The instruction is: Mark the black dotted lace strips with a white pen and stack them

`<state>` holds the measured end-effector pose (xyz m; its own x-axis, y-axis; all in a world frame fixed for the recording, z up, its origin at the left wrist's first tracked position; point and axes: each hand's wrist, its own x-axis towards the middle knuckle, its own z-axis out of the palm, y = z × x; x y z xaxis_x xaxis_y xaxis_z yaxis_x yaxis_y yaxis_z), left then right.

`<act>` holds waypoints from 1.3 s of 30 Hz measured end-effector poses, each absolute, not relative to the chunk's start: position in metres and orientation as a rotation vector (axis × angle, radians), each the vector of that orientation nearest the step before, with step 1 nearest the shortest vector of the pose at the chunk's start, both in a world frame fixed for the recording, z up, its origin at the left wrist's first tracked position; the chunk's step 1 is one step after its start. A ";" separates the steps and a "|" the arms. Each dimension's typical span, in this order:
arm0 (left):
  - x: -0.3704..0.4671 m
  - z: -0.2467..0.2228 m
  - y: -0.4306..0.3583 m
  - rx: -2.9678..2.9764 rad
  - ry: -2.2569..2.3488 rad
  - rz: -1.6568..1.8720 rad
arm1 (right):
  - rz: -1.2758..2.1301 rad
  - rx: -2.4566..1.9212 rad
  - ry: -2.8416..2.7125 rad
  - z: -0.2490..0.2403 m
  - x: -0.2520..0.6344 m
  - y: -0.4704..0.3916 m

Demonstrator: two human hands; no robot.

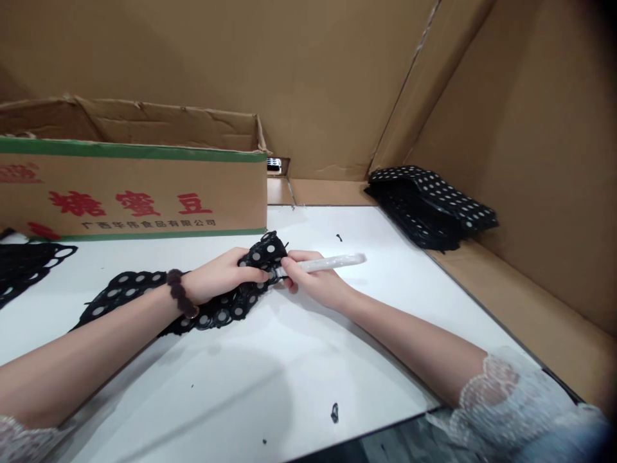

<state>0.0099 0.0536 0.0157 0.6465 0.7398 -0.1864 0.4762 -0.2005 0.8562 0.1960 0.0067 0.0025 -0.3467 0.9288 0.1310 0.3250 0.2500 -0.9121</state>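
Observation:
A black sheet with rows of pale round dots (222,316) lies across the white table and is partly lifted at its right end. My left hand (226,278) grips that raised end, thumb on top. Close beside it, my right hand (313,280) is closed around a slim tool with a whitish, wrapped-looking handle (332,262). The tool's tip meets the sheet near my left thumb; its exact shape is too small to make out. My left forearm covers part of the sheet.
An open cardboard box (144,193) with red lettering stands at the back left. More black sheet material (29,267) lies at the left edge. A stack of dotted black sheets (434,202) rests at the right against cardboard walls (530,161). Small black scraps (335,413) dot the table (231,399).

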 end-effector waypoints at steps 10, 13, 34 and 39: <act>0.016 0.014 0.046 1.939 1.005 0.411 | 0.290 -1.256 -2.175 -0.017 0.189 0.023; 0.017 0.016 0.048 1.950 0.977 0.385 | 0.101 -1.303 -2.219 -0.016 0.191 0.025; 0.022 0.014 0.052 2.619 1.296 0.168 | 0.781 -1.206 -1.741 0.005 0.203 0.015; 0.015 0.023 0.056 2.738 1.527 0.108 | 0.793 -1.216 -1.732 0.001 0.202 0.016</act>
